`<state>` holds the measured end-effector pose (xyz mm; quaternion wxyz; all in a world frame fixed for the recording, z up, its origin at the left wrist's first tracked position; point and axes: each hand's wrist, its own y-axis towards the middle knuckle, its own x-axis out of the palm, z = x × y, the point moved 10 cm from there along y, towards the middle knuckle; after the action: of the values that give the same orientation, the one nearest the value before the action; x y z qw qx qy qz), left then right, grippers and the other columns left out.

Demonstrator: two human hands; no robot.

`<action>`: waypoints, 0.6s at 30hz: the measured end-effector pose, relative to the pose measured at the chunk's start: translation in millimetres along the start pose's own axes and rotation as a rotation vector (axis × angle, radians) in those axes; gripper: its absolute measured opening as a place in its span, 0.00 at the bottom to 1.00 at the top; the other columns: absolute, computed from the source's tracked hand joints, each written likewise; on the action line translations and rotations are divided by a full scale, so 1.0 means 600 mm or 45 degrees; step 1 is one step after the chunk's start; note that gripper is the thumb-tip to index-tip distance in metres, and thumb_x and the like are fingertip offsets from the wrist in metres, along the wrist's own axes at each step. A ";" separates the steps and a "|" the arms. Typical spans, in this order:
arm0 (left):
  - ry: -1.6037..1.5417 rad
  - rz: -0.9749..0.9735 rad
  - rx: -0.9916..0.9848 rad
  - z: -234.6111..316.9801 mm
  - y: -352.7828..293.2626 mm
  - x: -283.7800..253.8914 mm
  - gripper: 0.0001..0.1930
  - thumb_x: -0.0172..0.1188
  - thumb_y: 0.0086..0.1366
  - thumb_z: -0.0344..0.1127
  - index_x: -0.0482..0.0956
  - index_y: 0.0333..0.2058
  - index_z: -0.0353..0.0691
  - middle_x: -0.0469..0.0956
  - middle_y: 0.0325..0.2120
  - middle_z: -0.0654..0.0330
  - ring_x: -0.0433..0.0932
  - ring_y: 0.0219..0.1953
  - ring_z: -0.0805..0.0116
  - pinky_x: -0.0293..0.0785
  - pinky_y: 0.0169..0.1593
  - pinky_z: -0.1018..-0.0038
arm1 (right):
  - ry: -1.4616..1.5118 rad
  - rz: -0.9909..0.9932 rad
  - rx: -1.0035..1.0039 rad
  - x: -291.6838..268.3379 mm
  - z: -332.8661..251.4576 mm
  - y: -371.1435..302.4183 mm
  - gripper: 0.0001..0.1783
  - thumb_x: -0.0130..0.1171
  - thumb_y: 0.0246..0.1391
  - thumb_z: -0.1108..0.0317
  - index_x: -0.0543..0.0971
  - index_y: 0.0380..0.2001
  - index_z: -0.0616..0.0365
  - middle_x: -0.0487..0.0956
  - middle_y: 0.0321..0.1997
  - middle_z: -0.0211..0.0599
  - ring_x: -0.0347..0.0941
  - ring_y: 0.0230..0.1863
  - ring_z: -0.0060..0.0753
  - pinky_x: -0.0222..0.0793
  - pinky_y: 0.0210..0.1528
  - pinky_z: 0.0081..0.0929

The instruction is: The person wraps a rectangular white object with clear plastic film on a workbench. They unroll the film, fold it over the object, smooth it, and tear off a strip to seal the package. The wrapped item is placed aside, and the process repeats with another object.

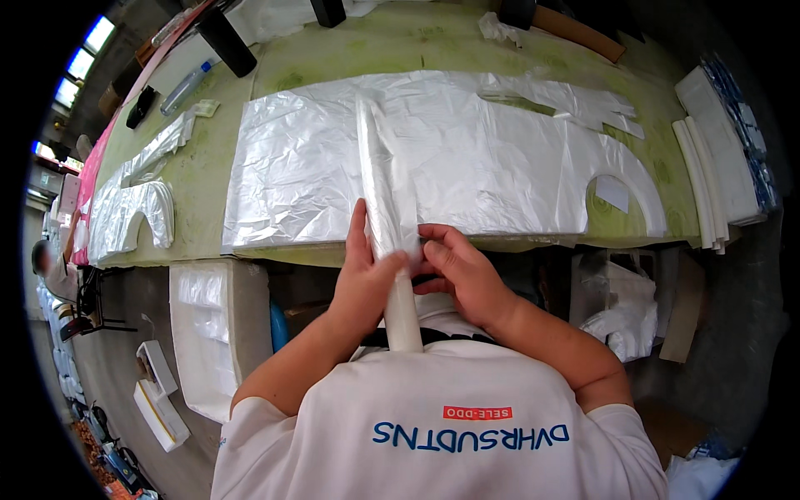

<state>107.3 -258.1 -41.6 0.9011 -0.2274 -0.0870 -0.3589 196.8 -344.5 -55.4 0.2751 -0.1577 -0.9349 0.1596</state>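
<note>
A long roll of translucent white plastic film (pixel 380 171) stands out from my chest over the table edge, its far end resting on the spread sheets. My left hand (pixel 360 279) grips it from the left, thumb across the top and fingers along its side. On the other side, my right hand (pixel 471 275) has curled fingers closed against the roll's right edge; its fingertips are partly hidden and slightly blurred. Beyond both hands lies a stack of thin, shiny plastic sheets (pixel 292 167), wrinkled on the left, with cut-out curved, strap-like parts at the right.
A folded plastic piece (pixel 154 218) lies at the table's left, near a clear bottle (pixel 185 88) and a black cylinder (pixel 226 43). White rolls (pixel 702 183) stand at the right edge. Below the table are a white foam box (pixel 250 333) and a bin of plastic (pixel 621 308).
</note>
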 end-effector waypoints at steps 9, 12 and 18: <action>0.409 -0.092 0.209 -0.009 -0.059 -0.010 0.58 0.69 0.60 0.24 0.32 0.76 0.47 0.56 0.66 0.55 0.68 0.62 0.64 0.71 0.61 0.66 | -0.107 0.059 0.018 0.007 0.020 0.024 0.16 0.57 0.67 0.58 0.74 0.43 0.62 0.77 0.43 0.35 0.76 0.43 0.26 0.76 0.46 0.26; 0.316 -0.081 0.309 -0.002 -0.066 -0.005 0.57 0.66 0.60 0.23 0.30 0.75 0.44 0.62 0.58 0.50 0.73 0.57 0.62 0.74 0.59 0.64 | 0.035 0.039 0.120 0.017 0.035 0.009 0.14 0.56 0.68 0.60 0.75 0.42 0.63 0.78 0.43 0.36 0.76 0.44 0.27 0.78 0.49 0.29; -0.080 -0.105 0.160 -0.023 -0.053 0.012 0.52 0.61 0.66 0.24 0.29 0.75 0.45 0.61 0.60 0.51 0.69 0.60 0.62 0.69 0.62 0.65 | 0.143 0.058 0.200 0.018 0.028 -0.001 0.20 0.54 0.69 0.55 0.73 0.51 0.62 0.77 0.49 0.39 0.75 0.50 0.30 0.77 0.50 0.34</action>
<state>90.2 -289.2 -40.2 0.8949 -0.1777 -0.1467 -0.3821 178.3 -344.2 -63.5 0.3349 -0.1656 -0.8987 0.2296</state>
